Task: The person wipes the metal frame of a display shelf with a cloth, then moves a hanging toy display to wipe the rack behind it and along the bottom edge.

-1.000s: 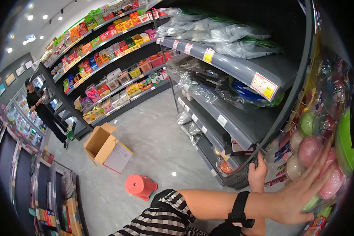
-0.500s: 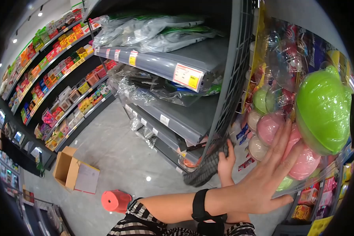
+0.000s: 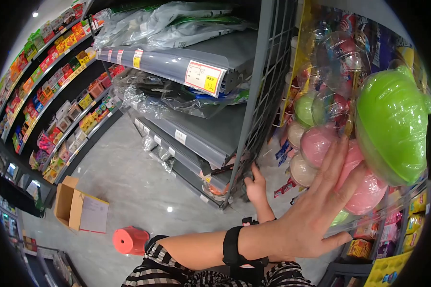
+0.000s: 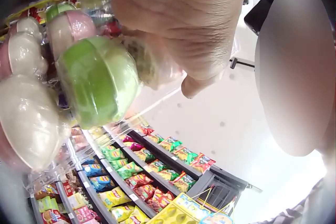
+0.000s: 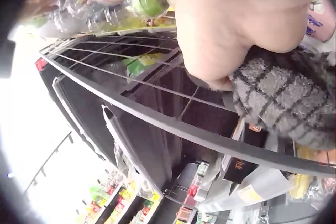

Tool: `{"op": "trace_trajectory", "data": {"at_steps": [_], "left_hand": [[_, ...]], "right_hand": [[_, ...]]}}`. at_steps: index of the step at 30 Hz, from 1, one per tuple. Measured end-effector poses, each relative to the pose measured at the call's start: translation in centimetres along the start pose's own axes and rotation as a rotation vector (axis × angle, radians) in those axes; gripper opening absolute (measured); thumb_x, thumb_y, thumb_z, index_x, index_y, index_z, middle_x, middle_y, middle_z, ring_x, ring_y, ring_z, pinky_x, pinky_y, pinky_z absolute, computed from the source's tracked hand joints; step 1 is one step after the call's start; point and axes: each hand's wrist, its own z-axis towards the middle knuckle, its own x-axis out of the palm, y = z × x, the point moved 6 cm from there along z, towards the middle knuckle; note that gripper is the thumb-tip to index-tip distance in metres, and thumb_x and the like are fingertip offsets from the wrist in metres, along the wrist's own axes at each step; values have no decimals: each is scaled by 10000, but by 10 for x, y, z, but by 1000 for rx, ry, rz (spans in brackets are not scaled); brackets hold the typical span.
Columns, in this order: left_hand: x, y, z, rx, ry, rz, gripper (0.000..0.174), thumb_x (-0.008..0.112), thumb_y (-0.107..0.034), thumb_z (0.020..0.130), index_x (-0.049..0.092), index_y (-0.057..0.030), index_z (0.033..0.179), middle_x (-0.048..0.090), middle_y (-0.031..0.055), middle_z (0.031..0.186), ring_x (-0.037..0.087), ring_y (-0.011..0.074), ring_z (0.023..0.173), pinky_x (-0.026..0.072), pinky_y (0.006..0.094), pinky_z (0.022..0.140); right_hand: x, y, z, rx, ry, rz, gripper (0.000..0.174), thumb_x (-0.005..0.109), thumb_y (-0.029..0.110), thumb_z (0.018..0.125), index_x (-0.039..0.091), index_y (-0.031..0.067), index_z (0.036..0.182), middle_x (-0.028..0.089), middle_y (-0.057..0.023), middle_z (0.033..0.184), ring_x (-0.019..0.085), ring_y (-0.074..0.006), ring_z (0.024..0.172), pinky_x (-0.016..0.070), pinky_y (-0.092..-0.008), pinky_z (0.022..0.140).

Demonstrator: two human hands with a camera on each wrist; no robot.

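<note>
My left hand [image 3: 301, 220], black strap at the wrist, rests with straight, spread fingers on pink egg-shaped plastic capsules [image 3: 364, 193] hanging in clear wrap. Beside its fingertips is a large green capsule [image 3: 392, 129]; smaller green and whitish ones [image 4: 97, 79] crowd around in the left wrist view. Lower and farther off, my right hand [image 3: 259, 191] is by the wire-grid side panel [image 3: 256, 95] of a shelf rack. In the right wrist view a grey fluffy thing with dark grid lines [image 5: 283, 95] lies right against that hand; its fingertips are hidden, so I cannot tell its grip.
Dark shelves [image 3: 215, 122] with bagged goods stand left of the right hand. An open cardboard box [image 3: 84, 208] and a red stool [image 3: 129, 240] are on the floor. Snack shelves [image 3: 57, 91] line the back left; a yellow tray [image 3: 388, 272] is at lower right.
The head view has turned right, so shelves, box and stool shift left. My left hand stays on the pink capsules. The dark fluffy thing seen beside my right hand is out of the head view.
</note>
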Motion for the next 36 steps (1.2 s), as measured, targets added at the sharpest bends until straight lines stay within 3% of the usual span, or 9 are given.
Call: {"op": "trace_trajectory", "data": {"at_steps": [3,11,16,17,20,22,27,34,36], "left_hand": [[0,3,-1,14,-12,-16,1013,700,-182,674,115,-42,1489,-44,314,1503,-18,505,1389,126,569,1105],[-3,2,-2,37,-29,-49,1036,712,-103,639,122,-52,1490,-53,310,1507,-22,505,1389,150,573,1101],[1,3,-1,34,-29,-45,1050,720,-103,635,116,-60,1492,-60,311,1506,-24,506,1388,157,570,1102],[2,3,-1,25,-28,-46,1052,722,-107,636,114,-63,1493,-63,312,1506,-24,507,1388,158,569,1102],[4,6,0,26,0,-33,1056,726,-102,633,115,-64,1493,-63,314,1505,-26,513,1385,176,570,1097],[6,7,2,38,7,-37,1056,725,-96,631,117,-63,1493,-65,314,1504,-28,515,1383,181,574,1094],[8,3,7,33,56,-33,1057,726,-83,626,122,-62,1492,-73,315,1501,-33,523,1378,192,589,1085],[8,4,8,60,88,42,1082,759,-111,603,135,-37,1484,-62,315,1501,-5,523,1379,191,588,1088],[6,4,6,43,94,70,1084,766,-116,596,145,-25,1480,-54,318,1500,6,521,1381,192,583,1089]], "right_hand": [[2,7,-21,-164,45,-61,553,510,-3,757,498,26,1309,600,-218,1147,577,-311,1092,415,-331,950],[7,50,25,-101,114,-304,501,521,4,762,532,14,1263,576,-258,1170,572,-398,1057,450,-383,898],[12,18,-8,-43,210,76,581,504,-10,767,463,34,1344,560,-225,1237,532,-305,1181,384,-324,996],[12,20,-21,27,265,152,613,497,-49,787,390,-1,1388,522,-133,1320,470,-177,1218,335,-253,1006],[13,7,-45,77,250,236,626,507,-47,785,385,5,1397,515,-133,1331,477,-179,1208,343,-246,992],[11,0,-43,154,274,322,619,492,-48,771,406,-4,1383,511,-134,1334,468,-198,1226,325,-262,1020],[-31,23,25,-81,-262,130,579,465,-44,759,438,-1,1336,504,-176,1323,455,-267,1255,315,-317,1053],[-25,-18,154,-390,-296,-367,625,480,-30,713,473,66,1331,589,-266,1135,562,-426,1031,459,-433,878],[-26,-39,173,-286,-264,-360,649,497,8,700,477,103,1341,606,-279,1063,591,-424,956,486,-449,804]]}}
